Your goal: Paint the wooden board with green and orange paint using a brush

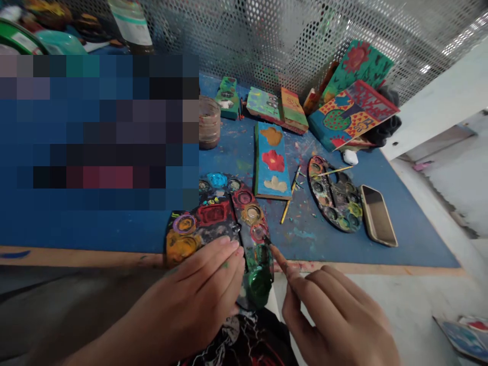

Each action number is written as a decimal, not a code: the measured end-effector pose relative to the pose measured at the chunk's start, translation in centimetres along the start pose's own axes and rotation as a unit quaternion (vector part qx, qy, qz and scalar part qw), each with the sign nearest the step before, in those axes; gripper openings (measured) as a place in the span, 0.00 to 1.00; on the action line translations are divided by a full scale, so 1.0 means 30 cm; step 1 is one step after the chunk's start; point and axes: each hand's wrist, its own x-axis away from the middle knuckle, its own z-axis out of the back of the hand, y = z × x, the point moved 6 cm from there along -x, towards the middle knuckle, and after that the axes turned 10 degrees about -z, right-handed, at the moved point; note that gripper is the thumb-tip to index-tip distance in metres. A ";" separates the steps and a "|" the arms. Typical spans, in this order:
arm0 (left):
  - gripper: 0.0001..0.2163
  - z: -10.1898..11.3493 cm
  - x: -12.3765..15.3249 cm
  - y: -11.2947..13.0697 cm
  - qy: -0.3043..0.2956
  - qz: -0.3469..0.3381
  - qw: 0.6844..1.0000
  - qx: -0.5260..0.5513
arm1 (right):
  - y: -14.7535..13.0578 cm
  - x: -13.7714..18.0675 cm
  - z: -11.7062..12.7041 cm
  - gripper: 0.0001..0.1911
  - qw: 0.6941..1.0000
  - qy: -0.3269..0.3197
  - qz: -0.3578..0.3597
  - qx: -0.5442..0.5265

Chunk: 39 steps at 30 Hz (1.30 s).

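Left hand: fingers flat, together, over the dark, paint-smeared oval palette; underside grip hidden.
Right hand: half-curled, index reaching the palette's edge; any hold, can't tell.
Palette steadiness: overhanging the blue tabletop, so brace it, dab lightly!

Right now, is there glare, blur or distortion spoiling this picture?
Head view: coarse pixel blocks at left mask part of the blue table; bright glints show in the perforated metal screen, upper right; the right side leans steeply, perhaps from head tilt or wide-lens stretch; the paint palette by the left hand looks slightly soft.
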 end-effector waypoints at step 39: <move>0.12 -0.013 -0.018 0.041 0.022 -0.042 0.996 -0.076 | 0.139 -0.228 0.015 0.08 0.982 -0.077 -0.162 -0.059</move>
